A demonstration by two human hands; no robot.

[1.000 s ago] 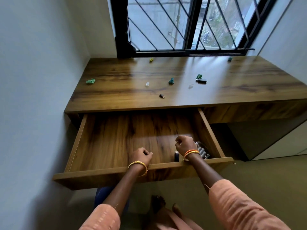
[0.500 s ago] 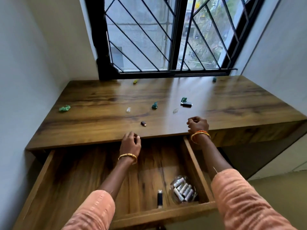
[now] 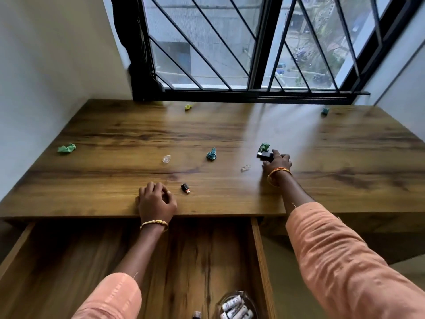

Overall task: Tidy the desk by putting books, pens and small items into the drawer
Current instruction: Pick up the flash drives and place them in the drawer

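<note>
Head view is looking down on a wooden desk (image 3: 115, 180) under a barred window (image 3: 241, 42), with the drawer (image 3: 256, 249) pulled open below its front edge. The right hand (image 3: 277, 161) is reaching across the desk, and its fingertips (image 3: 274, 154) are touching the near end of a small black device (image 3: 265, 155); whether they are already gripping it is not clear. Just beyond the fingertips a crumpled dark green paper (image 3: 264, 147) is lying beside the device, and a small clear plastic piece (image 3: 245, 168) is sitting just left of the wrist.

The left hand (image 3: 156, 201) is resting at the desk's front edge, fingers loosely curled and holding nothing. Just to the right of those fingers (image 3: 166, 195) a small black item with a red end (image 3: 185, 188) is lying apart from them. Farther ahead are another clear plastic piece (image 3: 166, 158) and a teal paper wad (image 3: 212, 154); well off to the left is a light green wad (image 3: 66, 148). Near the window a yellow-green scrap (image 3: 188, 107) and another teal scrap (image 3: 324, 111) are lying.

Inside the drawer, near its right wall, a clear dish (image 3: 249, 300) is holding white batteries (image 3: 234, 308) with dark printing that is too blurred to read. A small dark item (image 3: 196, 314) is standing just left of the dish.
</note>
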